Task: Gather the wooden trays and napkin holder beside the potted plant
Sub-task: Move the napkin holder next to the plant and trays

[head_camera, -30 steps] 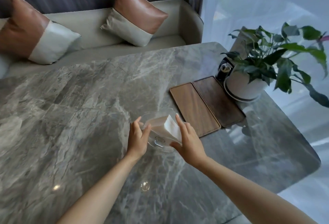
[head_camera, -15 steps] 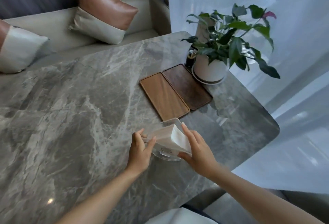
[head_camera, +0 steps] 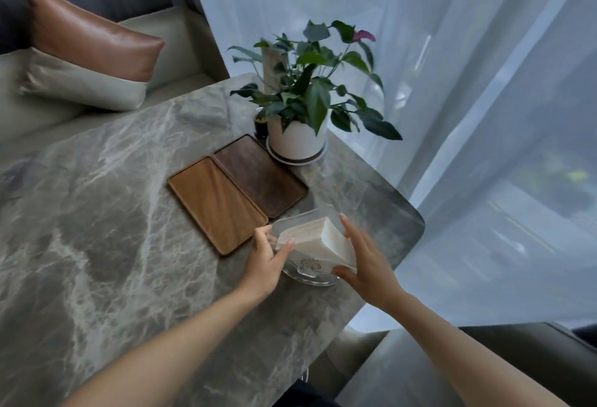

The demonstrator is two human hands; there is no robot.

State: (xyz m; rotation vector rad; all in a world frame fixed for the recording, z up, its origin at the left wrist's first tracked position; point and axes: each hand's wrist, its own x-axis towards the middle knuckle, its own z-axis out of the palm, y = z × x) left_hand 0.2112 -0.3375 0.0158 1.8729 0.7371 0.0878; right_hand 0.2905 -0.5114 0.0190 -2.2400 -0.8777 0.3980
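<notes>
A clear napkin holder [head_camera: 310,269] filled with white napkins sits on the grey marble table [head_camera: 106,245], just in front of the two wooden trays. My left hand [head_camera: 266,256] grips its left side and my right hand [head_camera: 366,258] presses its right side. The light wooden tray [head_camera: 214,204] and the dark wooden tray [head_camera: 258,174] lie flat, side by side and touching. The dark one reaches up to the potted plant [head_camera: 297,135], a white pot on a saucer with green leaves.
A small dark object [head_camera: 260,123] stands behind the pot. The table's rounded right edge [head_camera: 416,228] runs close to the holder, with sheer curtains [head_camera: 452,115] beyond. A sofa with a brown and beige cushion [head_camera: 90,51] lines the far side. A chair back [head_camera: 484,358] is at lower right.
Both hands have carried the napkin holder rightward and toward the trays' near ends. The camera has swung right, so the plant and trays now sit nearer the middle.
</notes>
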